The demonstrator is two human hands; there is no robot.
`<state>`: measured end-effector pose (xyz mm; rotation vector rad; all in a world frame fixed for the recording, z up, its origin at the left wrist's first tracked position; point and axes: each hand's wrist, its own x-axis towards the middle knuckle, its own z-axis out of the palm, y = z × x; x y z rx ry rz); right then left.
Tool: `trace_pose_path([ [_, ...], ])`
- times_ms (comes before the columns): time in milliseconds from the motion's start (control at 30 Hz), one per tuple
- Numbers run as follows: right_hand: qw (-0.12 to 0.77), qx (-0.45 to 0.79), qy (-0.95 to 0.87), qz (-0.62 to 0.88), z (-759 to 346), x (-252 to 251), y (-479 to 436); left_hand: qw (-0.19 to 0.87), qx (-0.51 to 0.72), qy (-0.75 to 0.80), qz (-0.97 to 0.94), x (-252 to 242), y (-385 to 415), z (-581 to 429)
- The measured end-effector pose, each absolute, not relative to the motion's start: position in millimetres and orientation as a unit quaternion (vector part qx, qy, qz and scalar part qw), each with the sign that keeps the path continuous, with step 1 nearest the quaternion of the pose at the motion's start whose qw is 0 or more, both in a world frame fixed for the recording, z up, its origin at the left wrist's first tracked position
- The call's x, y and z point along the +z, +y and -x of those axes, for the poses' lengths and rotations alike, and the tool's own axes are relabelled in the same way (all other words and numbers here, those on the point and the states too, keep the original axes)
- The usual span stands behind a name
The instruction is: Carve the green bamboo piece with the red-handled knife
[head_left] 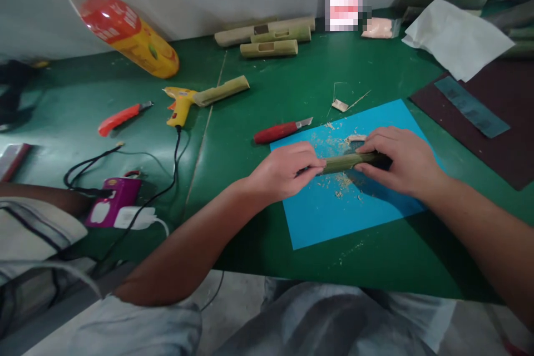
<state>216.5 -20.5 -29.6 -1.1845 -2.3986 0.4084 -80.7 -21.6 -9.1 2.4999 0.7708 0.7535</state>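
Observation:
A green bamboo tube [340, 164] lies crosswise over a blue sheet [306, 228], gripped at both ends. My left hand [287, 169] is closed on its left end, thumb and fingers pinched together. Round the right end, my right hand [400, 158] curls with the thumb in front and the fingers behind. Pale shavings [340, 183] are scattered on the sheet about the tube. A small pale wood piece [356, 138] lies just behind it. Beyond my left hand, a red-handled cutter knife [281, 131] rests with its blade pointing right.
Left of me are a yellow glue gun [180, 105], a bamboo piece [223, 90], an orange cutter [123, 118] and a purple power strip [114, 200] with cables. A juice bottle [133, 39] and cut bamboo tubes [269, 48] stand behind. White paper [454, 39] covers part of a dark board [496, 150].

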Motion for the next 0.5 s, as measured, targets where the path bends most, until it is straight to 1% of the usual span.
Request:
trace_pose_path([
  [167, 0.226, 0.132, -0.869, 0.420, -216.3, -31.0, -21.7, 0.211, 0.276, 0.292, -0.891, -6.7, -20.5, 81.1],
  [333, 0.230, 0.143, -0.865, 0.423, -216.4, -29.8, -21.7, 0.251, 0.259, 0.286, -0.888, -4.9, -17.8, 81.3],
  [500, 0.217, 0.144, -0.863, 0.432, -216.0, -27.8, -22.0, 0.239, 0.266, 0.283, -0.890, -5.3, -15.6, 80.6],
])
